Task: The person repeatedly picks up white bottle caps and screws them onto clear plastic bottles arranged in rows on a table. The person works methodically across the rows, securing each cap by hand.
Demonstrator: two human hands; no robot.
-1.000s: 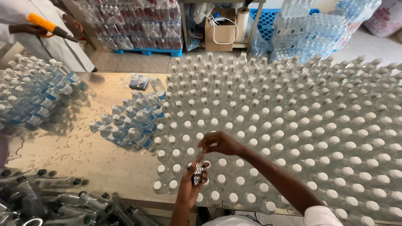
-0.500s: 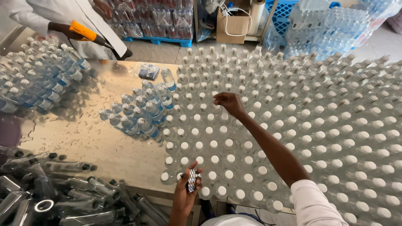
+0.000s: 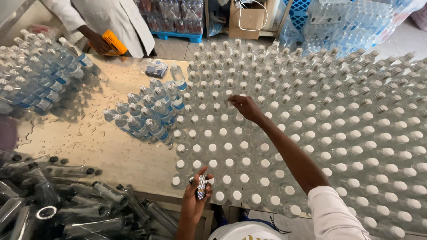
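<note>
At the right hand [image 3: 245, 108] fingertips: a small seal band pinched over one white cap [image 3: 229, 105] mid-field. Left hand [image 3: 195, 199] fingers closed around the patterned band stack [image 3: 202, 186], just behind the near bottle row. Best to seat it square, pressing straight down without nudging neighbouring bottles.

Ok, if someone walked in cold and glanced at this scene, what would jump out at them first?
The great field of clear white-capped bottles standing in rows across the wet metal table. Next, the right hand reaching into the rows, fingertips at a cap, while the left hand holds a small patterned stack at the near edge. Far left, a white-coated person holds an orange tool.
</note>
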